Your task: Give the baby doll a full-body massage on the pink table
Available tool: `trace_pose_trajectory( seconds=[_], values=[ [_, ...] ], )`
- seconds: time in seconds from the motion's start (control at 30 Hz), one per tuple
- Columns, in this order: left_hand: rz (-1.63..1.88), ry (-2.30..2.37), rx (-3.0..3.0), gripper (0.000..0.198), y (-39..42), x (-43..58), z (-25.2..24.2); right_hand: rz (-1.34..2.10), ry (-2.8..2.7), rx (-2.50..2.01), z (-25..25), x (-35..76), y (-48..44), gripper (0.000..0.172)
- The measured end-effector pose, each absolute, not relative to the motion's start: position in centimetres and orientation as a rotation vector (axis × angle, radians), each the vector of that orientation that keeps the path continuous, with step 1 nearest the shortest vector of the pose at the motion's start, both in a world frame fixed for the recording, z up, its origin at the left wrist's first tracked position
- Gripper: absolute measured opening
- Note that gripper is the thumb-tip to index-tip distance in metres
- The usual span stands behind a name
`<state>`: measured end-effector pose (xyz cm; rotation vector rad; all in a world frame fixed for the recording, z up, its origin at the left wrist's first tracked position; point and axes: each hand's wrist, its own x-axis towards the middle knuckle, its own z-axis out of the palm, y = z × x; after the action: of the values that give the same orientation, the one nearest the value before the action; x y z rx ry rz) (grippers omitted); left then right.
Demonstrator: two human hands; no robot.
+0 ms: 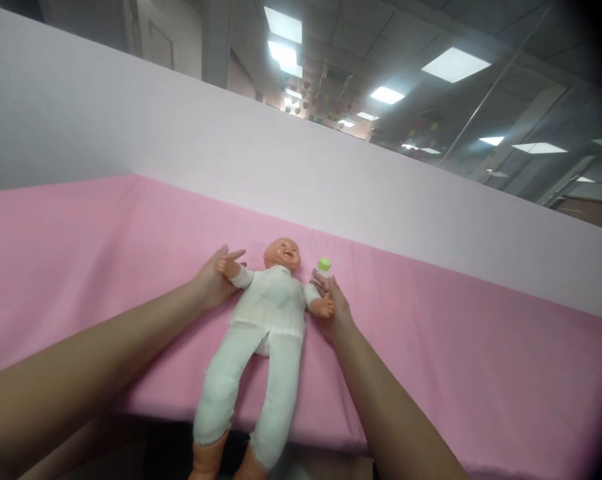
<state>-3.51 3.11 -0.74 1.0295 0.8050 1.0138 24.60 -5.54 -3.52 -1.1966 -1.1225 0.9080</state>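
A baby doll (271,303) in a white top and white trousers lies on its back on the pink-covered surface (421,320). Its feet hang past the front edge. My left hand (211,285) cups the doll's arm on the left, index finger stretched towards its head. On the other side my right hand (341,319) holds the doll's other arm, with the doll's hand against my palm and some of my fingers hidden behind it. Just beyond my right fingers is a small white bottle (323,267) with a green cap, partly covered by those fingers.
A low white wall (301,167) runs along the back and left of the pink surface. Above it are glass panels and ceiling lights (455,65). The front edge of the cover is close to me, with a dark space below.
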Motion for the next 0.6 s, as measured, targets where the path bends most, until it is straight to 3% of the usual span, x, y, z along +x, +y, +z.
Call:
trace_pose_trajectory(
  seconds=[0.23, 0.37, 0.6],
  values=[
    [0.898, 0.641, 0.759, 0.085, 5.5, -7.1, 0.0, 1.555, -0.678, -1.014, -2.1, 30.4, -6.9, 0.084],
    [0.823, 0.635, 0.826, 0.089, 5.5, -7.5, 0.3, 1.52, -0.608, -0.933, -2.0, 32.2, -6.9, 0.083],
    [0.87, 0.584, 1.027, 0.084, 3.4, -5.8, 1.0, 1.299, -0.757, -0.838, -1.0, 29.0, -8.0, 0.058]
  ],
)
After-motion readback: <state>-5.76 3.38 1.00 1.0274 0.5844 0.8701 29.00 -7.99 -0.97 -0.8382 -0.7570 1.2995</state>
